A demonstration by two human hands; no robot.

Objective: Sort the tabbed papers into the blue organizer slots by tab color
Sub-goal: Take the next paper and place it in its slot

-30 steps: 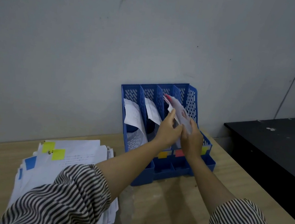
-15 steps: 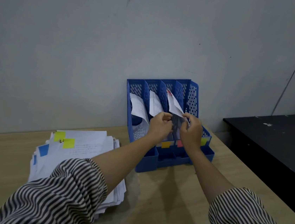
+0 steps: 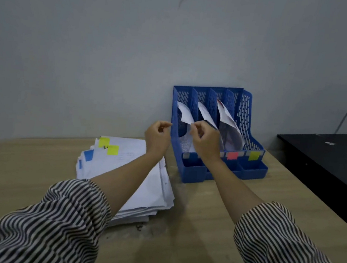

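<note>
The blue organizer (image 3: pixel 245 109) stands against the wall with four upright slots. White papers curl out of the first slot (image 3: pixel 184 114) and second slot (image 3: pixel 206 114). A red-tabbed paper (image 3: pixel 227 118) leans in the third slot; the fourth shows no paper. A red label (image 3: pixel 233 155) and a yellow label (image 3: pixel 254 155) mark the front edge. My left hand (image 3: pixel 158 137) hovers left of the organizer and my right hand (image 3: pixel 205 142) in front of it, both with loosely curled fingers holding nothing. The stack of tabbed papers (image 3: pixel 133 170), with yellow tabs (image 3: pixel 112 150) and a blue tab (image 3: pixel 88 155), lies under my left forearm.
The wooden table (image 3: pixel 210 233) runs to the grey wall behind. A black surface (image 3: pixel 327 155) sits lower at the right, past the table's edge. My striped sleeves fill the bottom of the view.
Both hands have let go of the red-tabbed paper, which now rests in the third slot, and have drawn back to the left. The head view has also shifted left.
</note>
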